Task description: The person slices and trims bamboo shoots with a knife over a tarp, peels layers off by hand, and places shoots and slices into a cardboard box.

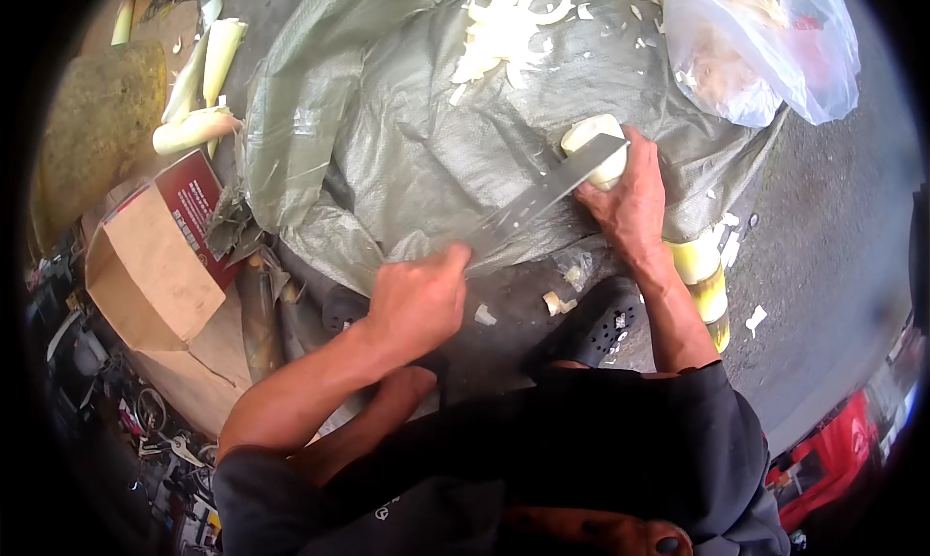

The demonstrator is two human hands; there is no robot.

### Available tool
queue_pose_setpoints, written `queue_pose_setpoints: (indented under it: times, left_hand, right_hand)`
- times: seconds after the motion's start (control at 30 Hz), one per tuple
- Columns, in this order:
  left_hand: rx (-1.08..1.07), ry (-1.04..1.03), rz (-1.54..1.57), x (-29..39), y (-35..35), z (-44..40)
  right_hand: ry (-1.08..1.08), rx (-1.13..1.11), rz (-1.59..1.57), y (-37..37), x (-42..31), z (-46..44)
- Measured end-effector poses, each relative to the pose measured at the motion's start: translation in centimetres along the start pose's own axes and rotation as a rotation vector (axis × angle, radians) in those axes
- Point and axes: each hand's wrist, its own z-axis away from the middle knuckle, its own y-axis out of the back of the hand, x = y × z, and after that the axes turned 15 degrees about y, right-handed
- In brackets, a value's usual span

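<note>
My left hand [422, 299] is closed around the handle end of a long knife [542, 196]. Its flat, slightly blurred blade slants up to the right. The tip end lies across a pale, peeled piece of bamboo shoot [593, 133], which my right hand [634, 193] grips from the right side. Both are above a grey-green woven plastic sheet [407, 139]. Farther up on the sheet sits a heap of cut white slices [506, 35]. Under my right forearm stands a yellow-green bamboo shoot [705, 280], partly hidden by the arm.
At the upper right rests a translucent plastic bag [760, 47] with pale pieces inside. Peeled husks [208, 81] lie at the left, near an open cardboard box [160, 275]. My dark clogs [605, 324] are below the sheet's near edge, with scraps [559, 303] on the ground.
</note>
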Motion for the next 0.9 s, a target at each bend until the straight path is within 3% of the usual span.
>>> queue_pose_setpoints:
  times: [0.5, 0.9]
  left_hand:
    - [0.028, -0.015, 0.052, 6.6, -1.9, -10.4]
    - [0.086, -0.034, 0.078, 5.5, -1.9, -14.2]
  right_hand:
    - [0.030, 0.039, -0.020, 0.0, 0.2, -0.1]
    - [0.093, 0.098, -0.010, 0.3, 0.2, 0.0]
